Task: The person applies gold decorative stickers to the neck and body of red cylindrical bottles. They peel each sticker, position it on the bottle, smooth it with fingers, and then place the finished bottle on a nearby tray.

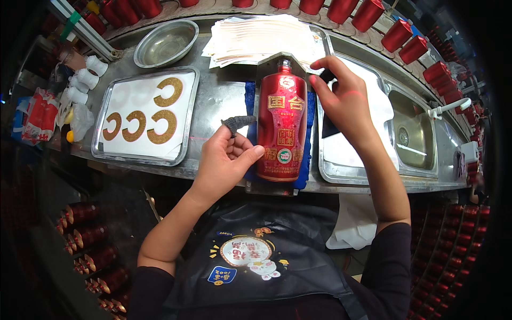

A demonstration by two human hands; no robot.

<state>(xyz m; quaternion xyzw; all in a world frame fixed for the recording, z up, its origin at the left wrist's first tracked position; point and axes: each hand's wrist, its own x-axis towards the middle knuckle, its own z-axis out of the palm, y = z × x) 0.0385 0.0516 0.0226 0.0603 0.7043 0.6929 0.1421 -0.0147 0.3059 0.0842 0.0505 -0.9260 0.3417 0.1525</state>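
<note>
A red bottle (282, 128) with gold lettering and a round green-and-white mark lies on its back on a metal holder, neck pointing away from me. My left hand (224, 160) is at its lower left side. The thumb rests on the bottle's edge, the index finger in a dark finger cover (238, 124) reaches to its side, and the other fingers are curled. Beside the bottle's neck, my right hand (346, 98) is raised with thumb and index finger apart, holding nothing visible. A dark cover shows on one of its fingers, partly hidden. Blue cloth (249, 104) lies under the holder.
On the left, a metal tray (98, 140) carries gold C-shaped labels on white backing; a metal bowl (166, 44) sits behind it. Label sheets (261, 40) lie at the back. A second tray (341, 175) and a sink (413, 128) are right. Red bottles (397, 34) line the far conveyor.
</note>
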